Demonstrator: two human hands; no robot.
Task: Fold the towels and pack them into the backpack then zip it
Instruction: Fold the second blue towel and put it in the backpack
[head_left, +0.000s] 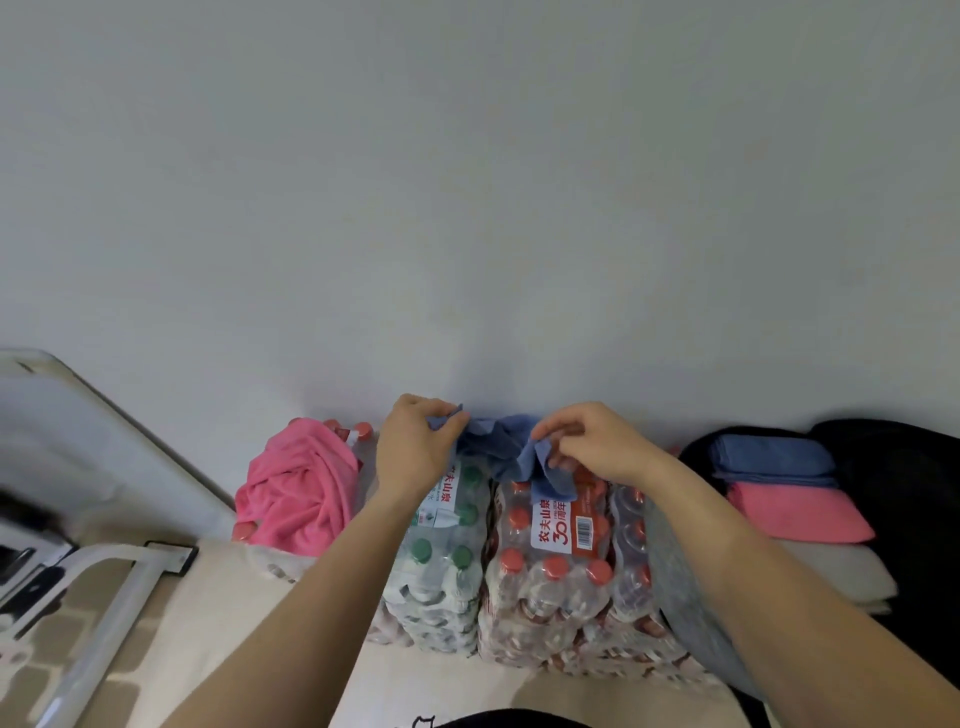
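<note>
A blue towel (506, 447) hangs bunched above the shrink-wrapped water bottle packs (519, 561). My left hand (415, 447) pinches one corner of it and my right hand (587, 441) pinches another corner. A crumpled pink towel (296, 493) lies on the packs to the left. At the right, a folded blue towel (774, 454) and a folded pink towel (800, 512) are stacked on a pale folded towel (841, 577), lying in the open black backpack (904, 499).
A plain white wall fills the upper view just behind the packs. A white metal frame (104, 613) and a leaning white panel (104, 441) stand at the left. Beige floor lies in front of the packs.
</note>
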